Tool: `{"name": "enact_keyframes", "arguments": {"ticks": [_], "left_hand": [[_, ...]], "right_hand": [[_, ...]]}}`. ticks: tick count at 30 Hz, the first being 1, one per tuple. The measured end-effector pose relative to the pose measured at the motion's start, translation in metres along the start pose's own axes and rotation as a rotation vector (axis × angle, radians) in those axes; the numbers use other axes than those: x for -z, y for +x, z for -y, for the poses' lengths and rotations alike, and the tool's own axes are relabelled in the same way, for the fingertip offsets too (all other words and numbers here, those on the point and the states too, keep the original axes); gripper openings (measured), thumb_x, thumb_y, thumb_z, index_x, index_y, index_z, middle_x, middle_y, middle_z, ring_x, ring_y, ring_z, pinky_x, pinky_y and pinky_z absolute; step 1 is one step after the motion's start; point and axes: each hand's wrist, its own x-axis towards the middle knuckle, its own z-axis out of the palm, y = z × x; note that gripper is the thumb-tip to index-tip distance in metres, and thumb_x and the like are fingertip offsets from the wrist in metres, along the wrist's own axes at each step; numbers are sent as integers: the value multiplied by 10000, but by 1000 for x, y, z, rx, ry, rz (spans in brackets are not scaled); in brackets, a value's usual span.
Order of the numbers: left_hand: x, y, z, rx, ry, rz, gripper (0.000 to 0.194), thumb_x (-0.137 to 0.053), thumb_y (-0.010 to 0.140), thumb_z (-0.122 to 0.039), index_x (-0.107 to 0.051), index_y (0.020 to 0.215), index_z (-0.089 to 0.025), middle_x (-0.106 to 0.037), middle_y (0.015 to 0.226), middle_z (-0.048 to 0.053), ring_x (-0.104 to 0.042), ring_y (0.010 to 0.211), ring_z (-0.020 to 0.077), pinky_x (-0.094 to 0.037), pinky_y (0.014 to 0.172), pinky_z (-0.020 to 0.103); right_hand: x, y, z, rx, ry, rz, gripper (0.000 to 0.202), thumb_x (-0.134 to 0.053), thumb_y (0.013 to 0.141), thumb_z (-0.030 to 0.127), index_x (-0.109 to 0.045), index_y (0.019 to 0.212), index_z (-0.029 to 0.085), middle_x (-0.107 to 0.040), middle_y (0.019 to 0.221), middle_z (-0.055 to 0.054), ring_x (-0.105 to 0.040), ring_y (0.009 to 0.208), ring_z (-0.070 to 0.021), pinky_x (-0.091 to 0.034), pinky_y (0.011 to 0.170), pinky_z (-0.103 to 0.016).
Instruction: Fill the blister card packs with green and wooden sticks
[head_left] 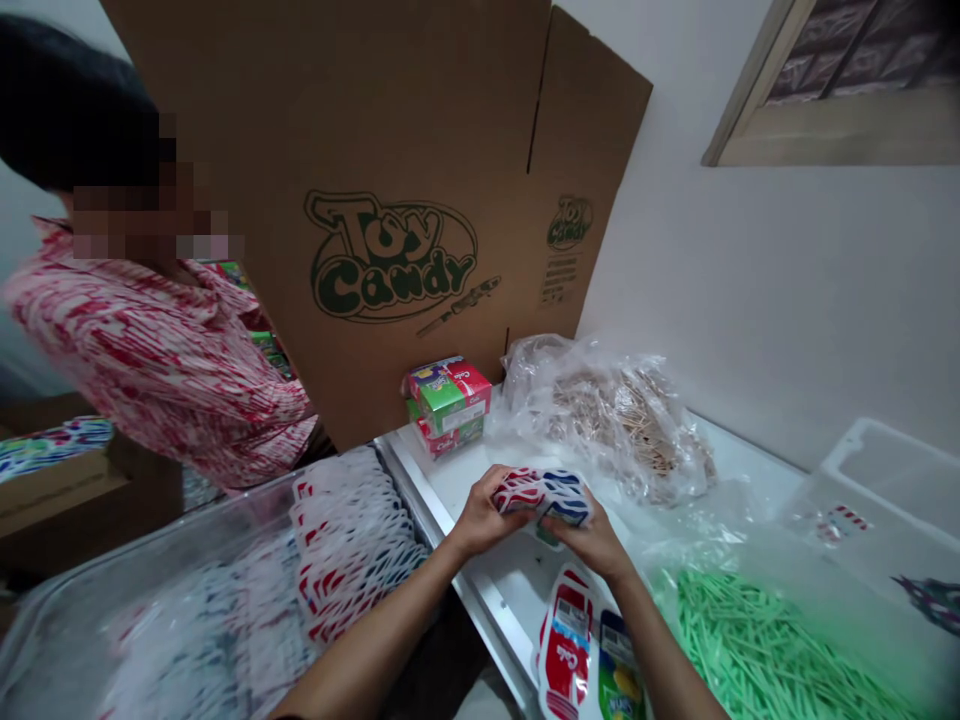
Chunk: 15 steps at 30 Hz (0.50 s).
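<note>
While a Toy Candy carton (pixel 405 120) takes up the upper middle of frame, tilted, a clear tub (pixel 67 590) fills the lower left, packed with netted-looking rows of packets (pixel 352 560). Co-worker (pixel 165 370) in a red-and-white shirt at left edge, beside the carton; hands not clear from here. White table (pixel 499 590) runs from center to lower right. On it: plastic bag of green sticks (pixel 780 640) lower right, plastic bag of brown sticks (pixel 615 410) right of center, translucent bin (pixel 862 475) at right edge. Both bare forearms come up from the bottom edge and converge just below center, left one on a long diagonal up-right, right one steeper and leaning up-left. Left hand (pixel 480 515) grips the left end of the held stack, thumb laid along the near side; right hand (pixel 600 540) mirrors it at the right end, thumb pointing in toward the other. Fingertips behind the stack are hidden. Two small boxes (pixel 450 400), one atop the other, sit against the carton base. Red Cola pouch (pixel 568 640) and a dark green-and-blue pouch (pixel 619 665) lie side by side, bottom center-right, near the right forearm. Held stack (pixel 544 495): wavy-edged, red left, blue right, raised over the table, pinched between both hands.
</note>
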Motion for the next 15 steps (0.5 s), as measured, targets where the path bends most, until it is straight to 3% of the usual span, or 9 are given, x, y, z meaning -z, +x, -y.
{"name": "enact_keyframes", "arguments": {"ticks": [3, 6, 11, 15], "left_hand": [[-2, -7, 13, 4, -91, 29, 771, -798, 561, -383, -482, 1238, -195, -554, 1219, 95, -529, 1109, 264, -411, 966, 365], [-9, -17, 32, 7, -190, 57, 943, -838, 487, -365, -403, 1302, -176, -514, 1277, 115, -499, 1149, 286, -394, 985, 405], [-11, -17, 30, -3, -106, -34, 572, -729, 669, -357, -531, 1179, -189, -587, 1185, 77, -550, 1083, 261, -425, 957, 396], [-6, -18, 25, -81, -49, -1, 689, -757, 639, -328, -474, 1258, -219, -534, 1263, 80, -502, 1153, 258, -388, 1003, 386]], "right_hand": [[3, -4, -7, -33, -23, 68, 625, -733, 647, 336, -498, 1208, 191, -598, 1198, -98, -562, 1094, -250, -422, 960, -411], [2, -8, -19, -74, -54, 108, 562, -741, 634, 372, -583, 1135, 173, -618, 1176, -105, -564, 1091, -277, -415, 966, -459], [-3, -7, -17, 8, -106, 49, 470, -692, 706, 366, -598, 1138, 206, -617, 1187, -86, -534, 1129, -275, -367, 1004, -489], [1, -10, -18, 31, -146, 69, 641, -720, 673, 351, -490, 1253, 203, -577, 1235, -93, -520, 1146, -266, -369, 1009, -461]]}}
